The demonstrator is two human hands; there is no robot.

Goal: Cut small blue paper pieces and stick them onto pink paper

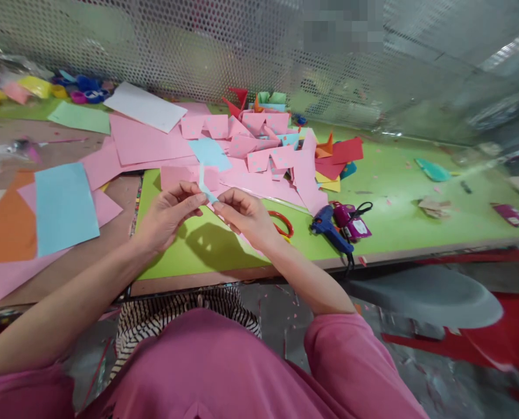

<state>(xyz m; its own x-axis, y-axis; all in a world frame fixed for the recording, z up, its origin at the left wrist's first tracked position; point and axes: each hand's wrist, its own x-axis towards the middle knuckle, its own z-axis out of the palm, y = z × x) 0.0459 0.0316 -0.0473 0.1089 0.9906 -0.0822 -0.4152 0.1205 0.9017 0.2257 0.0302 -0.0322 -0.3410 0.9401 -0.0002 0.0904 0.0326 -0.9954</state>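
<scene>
A narrow light-blue paper strip [207, 194] is pinched between my two hands, just above the green table mat. My left hand [172, 212] grips it between thumb and forefinger, and one end sticks up past the fingertips. On the other side my right hand [244, 215] pinches the strip's lower end. Behind them lie pink paper sheets [148, 142], a light-blue sheet [211, 153] and several folded pink pieces with blue dots [259, 160]. Scissors with red-orange handles [283, 222] rest beside my right wrist, partly hidden by it.
A blue glue gun [329, 227] and a purple box [353, 222] with a black cord lie to the right. Larger blue [67, 206] and orange paper [10, 218] cover the left side. A perforated metal panel [242, 52] stands behind the table; a grey stool [438, 294] is at right.
</scene>
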